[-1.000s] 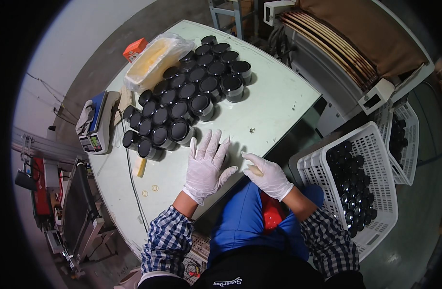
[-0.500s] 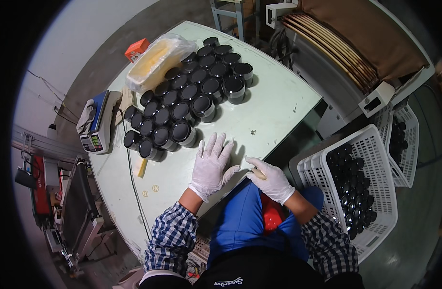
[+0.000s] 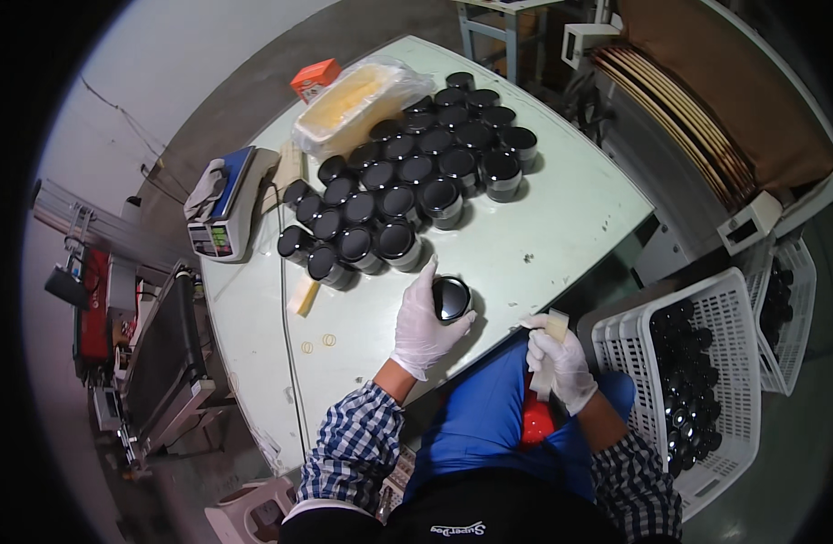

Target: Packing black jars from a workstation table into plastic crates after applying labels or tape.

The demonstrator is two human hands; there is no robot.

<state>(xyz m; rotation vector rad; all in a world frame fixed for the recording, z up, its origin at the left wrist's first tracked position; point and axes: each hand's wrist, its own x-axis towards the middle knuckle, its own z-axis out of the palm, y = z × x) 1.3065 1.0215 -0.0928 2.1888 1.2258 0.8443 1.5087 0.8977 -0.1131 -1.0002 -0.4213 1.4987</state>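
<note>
My right hand (image 3: 561,363) hovers at the counter's (image 3: 561,227) near edge, fingers pinched on a pale strip (image 3: 554,325). My left hand (image 3: 423,322) reaches forward, wrist bent, fingers wrapped around a black-lidded jar (image 3: 451,298) standing on the counter. Beyond it the other black jars (image 3: 407,172) sit clustered together.

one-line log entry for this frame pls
left hand: gripping black jar on table | right hand: holding pale strip at table edge | jar cluster behind
</note>
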